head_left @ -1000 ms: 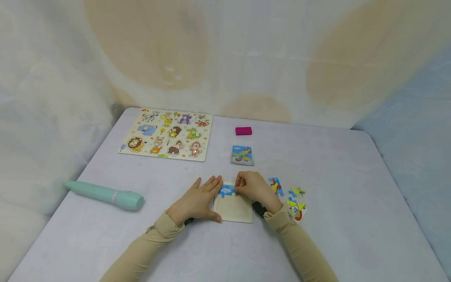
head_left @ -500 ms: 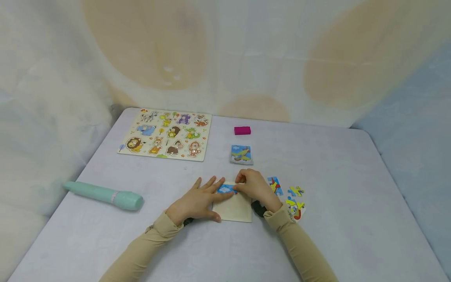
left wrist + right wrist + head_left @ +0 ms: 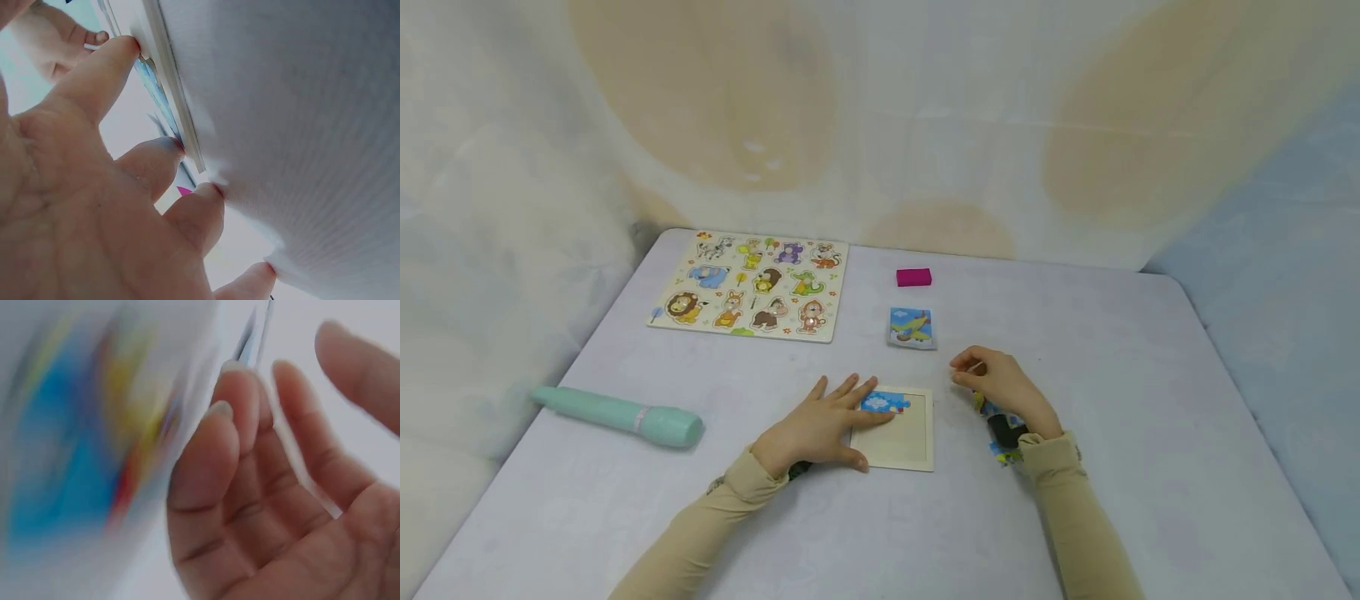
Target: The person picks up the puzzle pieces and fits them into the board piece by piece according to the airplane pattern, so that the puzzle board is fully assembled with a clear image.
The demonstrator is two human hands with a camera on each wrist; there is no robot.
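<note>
My left hand (image 3: pixel 820 429) lies spread over the left side of a small wooden puzzle tray (image 3: pixel 895 450). Its index finger touches blue sky jigsaw pieces (image 3: pixel 874 401) joined along the tray's top left. In the left wrist view, straight fingers (image 3: pixel 94 78) meet the tray's edge. My right hand (image 3: pixel 1003 385) hovers right of the tray, beside loose jigsaw pieces (image 3: pixel 1002 452) that it partly hides. The right wrist view has its fingers (image 3: pixel 206 456) loosely bent, the thumb apart, and nothing between them. Blue, yellow and red pieces (image 3: pixel 62 456) blur past at the left there.
Behind the tray lies a small picture of a yellow plane (image 3: pixel 912 327), with a magenta block (image 3: pixel 913 277) beyond it. An animal puzzle board (image 3: pixel 748 287) occupies the back left. A mint-green microphone-shaped toy (image 3: pixel 617 415) rests at the left.
My right hand has left the blue pieces and moved right, over the loose ones. My left index finger has swung from the tray's edge onto the blue pieces.
</note>
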